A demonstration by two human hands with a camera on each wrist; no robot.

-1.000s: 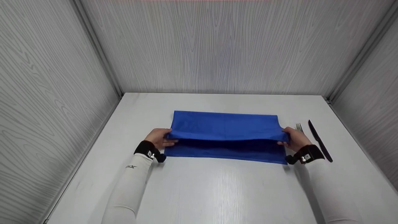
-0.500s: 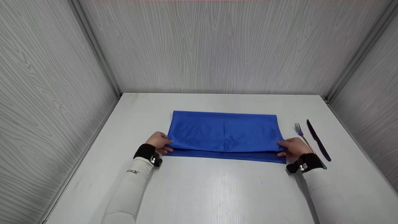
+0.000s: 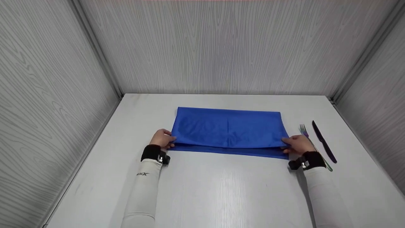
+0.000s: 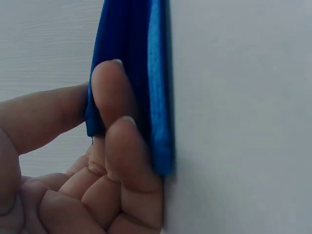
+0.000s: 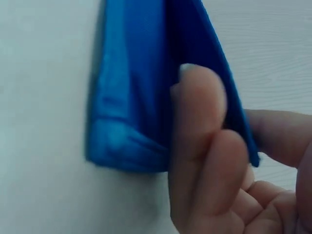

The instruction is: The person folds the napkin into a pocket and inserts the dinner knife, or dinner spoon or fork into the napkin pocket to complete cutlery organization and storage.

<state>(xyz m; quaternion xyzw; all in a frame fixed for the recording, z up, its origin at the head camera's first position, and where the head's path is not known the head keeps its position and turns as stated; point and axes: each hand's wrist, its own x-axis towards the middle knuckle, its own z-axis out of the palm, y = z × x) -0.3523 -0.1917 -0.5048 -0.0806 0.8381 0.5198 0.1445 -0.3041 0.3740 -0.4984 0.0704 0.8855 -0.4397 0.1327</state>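
A blue cloth (image 3: 227, 126) lies folded on the white table, its upper layer reaching almost to the near edge of the lower one. At its near left corner my left hand (image 3: 162, 139) pinches the upper layer between thumb and fingers. The left wrist view shows the cloth's hem (image 4: 158, 97) of the lower layer beside the fingertips, apart from the pinched layer. My right hand (image 3: 299, 144) pinches the upper layer's near right corner. In the right wrist view, fingers (image 5: 202, 102) sit between the two layers, with the thumb outside.
Right of the cloth lie a fork (image 3: 303, 129), partly hidden by the right hand and wrist, and a dark table knife (image 3: 324, 141). Panelled walls (image 3: 202, 47) enclose the white table (image 3: 221, 193) at the back and both sides.
Both hands brought the upper layer's edge down toward the near edge of the lower layer. Over the last half second the whole cloth slid slightly away with the hands.
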